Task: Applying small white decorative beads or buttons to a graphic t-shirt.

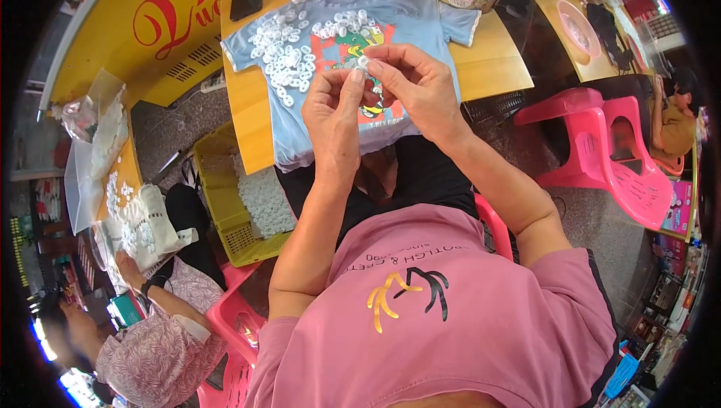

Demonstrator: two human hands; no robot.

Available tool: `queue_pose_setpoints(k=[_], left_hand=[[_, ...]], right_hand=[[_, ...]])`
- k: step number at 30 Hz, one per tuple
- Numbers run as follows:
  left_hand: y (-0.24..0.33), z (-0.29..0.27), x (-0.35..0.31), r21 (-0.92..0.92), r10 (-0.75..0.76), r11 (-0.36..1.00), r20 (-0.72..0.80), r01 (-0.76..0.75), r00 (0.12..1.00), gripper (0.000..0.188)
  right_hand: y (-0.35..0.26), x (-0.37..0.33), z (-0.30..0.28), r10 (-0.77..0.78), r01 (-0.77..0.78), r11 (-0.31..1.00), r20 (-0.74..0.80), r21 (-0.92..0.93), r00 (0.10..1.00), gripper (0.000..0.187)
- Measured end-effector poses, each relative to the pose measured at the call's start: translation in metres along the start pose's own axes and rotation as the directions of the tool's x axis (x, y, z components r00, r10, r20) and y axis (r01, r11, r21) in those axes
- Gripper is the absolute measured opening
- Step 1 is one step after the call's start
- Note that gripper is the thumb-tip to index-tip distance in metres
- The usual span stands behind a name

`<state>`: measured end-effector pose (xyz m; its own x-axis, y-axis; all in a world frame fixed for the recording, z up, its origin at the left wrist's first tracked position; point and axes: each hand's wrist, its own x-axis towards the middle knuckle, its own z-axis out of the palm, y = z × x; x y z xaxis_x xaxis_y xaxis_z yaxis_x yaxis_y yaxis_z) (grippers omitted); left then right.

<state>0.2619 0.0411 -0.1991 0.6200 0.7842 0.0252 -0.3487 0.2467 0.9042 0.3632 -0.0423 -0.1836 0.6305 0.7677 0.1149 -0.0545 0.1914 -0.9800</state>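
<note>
1. The right hand (415, 86) is in a pinch, thumb and forefinger tips closed on a small white piece (363, 61), just above middle of frame
2. The left hand (336, 104) is curled up, thumb tip right beside that piece, but I honestly can't tell if it's gripping it too or something hidden behind the fingers
3. Piece sits between the two hands, off the right hand's fingertips toward the left of the frame, and the right looks nearer to me; its long axis is too small and covered to call
4. The loose pile of white pieces (285, 58) is up and left of both hands, so the left hand is the closer one there
5. Pile's on a light blue T-shirt (289, 126) spread on the table (492, 70), smaller cluster (342, 25) just above the hands
</note>
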Motion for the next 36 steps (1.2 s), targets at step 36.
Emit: queue_pose_setpoints(k=[36], left_hand=[[-0.024,-0.032,-0.006,-0.138,0.140,0.985,0.273,-0.105,0.952,0.050]], right_hand=[[0.015,-0.015,0.029,0.277,-0.356,0.705,0.224,0.614,0.934,0.057]])
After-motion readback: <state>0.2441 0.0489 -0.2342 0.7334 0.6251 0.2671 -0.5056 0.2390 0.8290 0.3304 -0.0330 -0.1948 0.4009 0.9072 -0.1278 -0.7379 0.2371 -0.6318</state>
